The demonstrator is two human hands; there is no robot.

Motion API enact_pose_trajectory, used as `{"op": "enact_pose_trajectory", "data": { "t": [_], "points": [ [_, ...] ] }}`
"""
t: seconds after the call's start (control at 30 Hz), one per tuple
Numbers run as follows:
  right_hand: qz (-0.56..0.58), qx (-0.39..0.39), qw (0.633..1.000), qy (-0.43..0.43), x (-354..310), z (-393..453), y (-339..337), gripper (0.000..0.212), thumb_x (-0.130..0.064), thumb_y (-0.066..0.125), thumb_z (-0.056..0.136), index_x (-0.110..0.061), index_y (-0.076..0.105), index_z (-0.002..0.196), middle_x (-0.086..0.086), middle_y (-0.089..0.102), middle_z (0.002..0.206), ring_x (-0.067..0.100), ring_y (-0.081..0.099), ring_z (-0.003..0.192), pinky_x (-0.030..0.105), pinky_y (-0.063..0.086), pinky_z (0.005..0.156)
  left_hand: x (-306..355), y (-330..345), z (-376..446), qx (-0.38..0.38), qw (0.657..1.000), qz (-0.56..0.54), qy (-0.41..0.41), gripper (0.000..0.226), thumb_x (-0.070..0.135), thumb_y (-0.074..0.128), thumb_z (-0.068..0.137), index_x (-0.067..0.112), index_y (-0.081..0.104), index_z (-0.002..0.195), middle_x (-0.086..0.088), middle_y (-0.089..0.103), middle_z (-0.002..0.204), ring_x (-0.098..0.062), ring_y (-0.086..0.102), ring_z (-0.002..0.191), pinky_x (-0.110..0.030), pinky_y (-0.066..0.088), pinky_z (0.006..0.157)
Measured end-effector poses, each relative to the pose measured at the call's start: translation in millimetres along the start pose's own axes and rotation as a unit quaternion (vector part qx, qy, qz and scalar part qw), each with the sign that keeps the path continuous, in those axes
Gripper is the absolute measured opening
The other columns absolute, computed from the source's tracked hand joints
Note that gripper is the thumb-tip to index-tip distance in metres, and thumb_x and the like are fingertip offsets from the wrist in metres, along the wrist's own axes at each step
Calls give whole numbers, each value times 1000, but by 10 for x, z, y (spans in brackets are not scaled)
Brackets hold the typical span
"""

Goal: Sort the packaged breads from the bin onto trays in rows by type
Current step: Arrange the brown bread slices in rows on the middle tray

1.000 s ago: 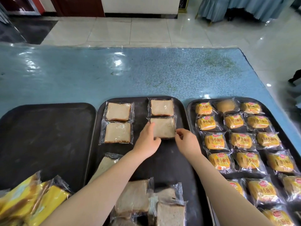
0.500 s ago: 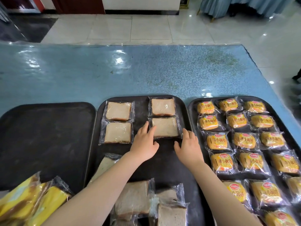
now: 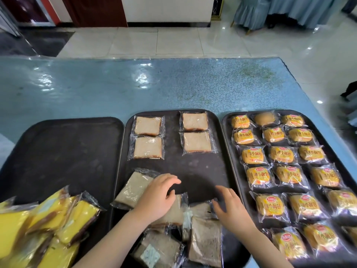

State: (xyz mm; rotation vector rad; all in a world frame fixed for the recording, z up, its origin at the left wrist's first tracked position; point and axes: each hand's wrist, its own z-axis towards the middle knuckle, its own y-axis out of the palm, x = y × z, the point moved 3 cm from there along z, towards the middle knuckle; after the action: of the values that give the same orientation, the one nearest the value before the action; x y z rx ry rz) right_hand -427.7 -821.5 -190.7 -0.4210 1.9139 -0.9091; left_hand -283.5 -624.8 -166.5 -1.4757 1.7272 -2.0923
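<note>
Three dark trays lie side by side on a blue table. The middle tray (image 3: pixel 195 171) has several clear-wrapped square bread slices set in two columns at its far end, the last one (image 3: pixel 197 142) at the right. Loose wrapped slices (image 3: pixel 204 240) are heaped at its near end. My left hand (image 3: pixel 157 198) hovers over that heap with fingers spread, resting on one slice. My right hand (image 3: pixel 229 207) reaches the heap from the right, fingers apart. The right tray (image 3: pixel 227 132) is filled with rows of yellow-labelled small buns (image 3: pixel 282 154).
The left tray (image 3: pixel 63 151) is bare apart from its near corner, where yellow-wrapped sandwich breads (image 3: pixel 48 225) pile over its edge. One wrapped slice (image 3: pixel 133 189) lies tilted beside my left hand. Blue tabletop (image 3: pixel 173 84) stretches beyond the trays; tiled floor lies past it.
Both hands have let go of the far right slice and pulled back toward me, down to the heap of loose slices. The slice stays in its column.
</note>
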Motion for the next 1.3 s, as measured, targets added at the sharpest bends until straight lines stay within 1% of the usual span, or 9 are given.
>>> {"op": "enact_pose_trajectory", "data": {
  "t": [0.13,0.27,0.37,0.47,0.6,0.83,1.07,1.2,1.3],
  "points": [
    [10,-9,1000,21,15,-225,44,49,-32,62,91,-20,47,136,-8,49,122,11,51,118,18,36,97,42,71,-265,-54,998,12,0,37,22,48,97,25,54,133,11,48,140,-4,36,133,-28,30,114],
    [21,-49,998,30,25,-416,94,62,-48,67,83,-25,44,136,-12,44,122,1,51,107,14,38,91,49,135,-465,-114,990,84,-19,48,37,41,101,35,32,148,12,24,158,-11,18,146,-27,10,119],
    [6,-83,995,51,5,-504,139,70,-52,69,79,-29,38,138,-13,42,121,1,49,104,14,36,88,94,132,-553,-120,984,133,-13,50,40,37,102,35,28,150,11,17,161,-13,13,147,-26,3,117],
    [16,-73,995,70,-20,-509,123,61,-48,74,77,-32,44,128,-14,46,117,1,50,101,15,37,85,112,110,-604,-120,983,138,-23,50,41,40,100,36,30,149,11,21,159,-13,17,146,-30,8,119],
    [30,-62,994,80,-31,-450,22,34,-41,78,74,-34,55,98,-11,57,104,-2,56,84,12,40,69,97,103,-691,-142,977,156,-29,50,42,41,98,38,31,147,12,23,158,-13,20,144,-34,12,120],
    [115,-21,989,89,-4,-357,-255,22,-32,80,75,-21,64,85,-5,69,76,6,64,69,23,51,67,116,36,-839,-153,976,152,-27,50,42,46,94,38,36,143,16,29,153,-12,25,142,-38,16,120],
    [311,47,941,126,34,-276,-396,30,-26,79,78,-18,60,100,2,72,75,23,71,72,52,58,79,215,-63,-804,-125,981,139,-44,28,26,48,92,27,48,121,10,43,131,-14,38,127,-30,32,108],
    [436,64,886,147,-125,-295,-331,33,-15,71,86,-14,57,115,12,72,94,28,71,87,42,59,79,396,-4,-672,-103,989,-55,-94,45,28,47,97,28,37,142,17,42,140,-5,41,130,-20,32,104],
    [454,79,875,147,-195,-281,-267,25,-14,66,90,-11,58,114,13,71,99,28,72,85,40,60,77,501,83,-560,-102,956,-235,-140,47,23,48,98,28,36,143,17,49,134,1,47,122,-18,36,100]
  ]
}}
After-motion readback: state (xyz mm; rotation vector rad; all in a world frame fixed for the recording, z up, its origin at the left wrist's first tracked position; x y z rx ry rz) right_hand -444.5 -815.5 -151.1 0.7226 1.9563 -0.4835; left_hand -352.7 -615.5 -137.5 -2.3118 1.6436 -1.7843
